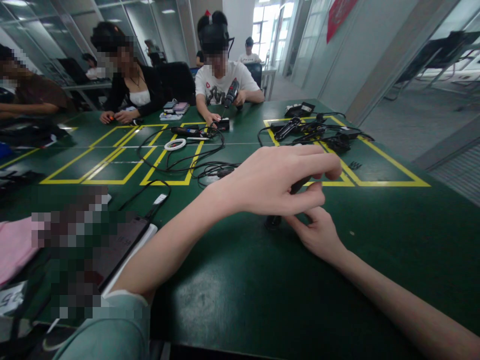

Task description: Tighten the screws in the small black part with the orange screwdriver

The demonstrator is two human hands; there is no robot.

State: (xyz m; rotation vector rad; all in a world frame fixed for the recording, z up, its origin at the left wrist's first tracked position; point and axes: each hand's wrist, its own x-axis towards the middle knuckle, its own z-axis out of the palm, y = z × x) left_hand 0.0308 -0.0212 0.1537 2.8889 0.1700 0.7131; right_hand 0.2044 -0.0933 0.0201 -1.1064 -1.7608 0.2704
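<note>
My left hand [277,180], reaching in from the left out of a pale green sleeve, is curled over the top of a black object [273,222]. Most of that object is hidden beneath the palm; its dark rounded lower end shows under the hand, close to the green table, and a dark part shows between thumb and fingers. I cannot make out its kind. My right hand [320,232] comes from the right, lower than the left one. Its thumb and fingers are closed in near the object's lower part, with the fingertips partly covered by the left hand.
On the green table [225,300] with yellow tape outlines lie black cables [180,165], a white ring [175,144], small dark pieces [355,165] and black devices [287,129]. A phone [123,245] lies left. Across, a person uses a power drill [231,93]; others sit nearby.
</note>
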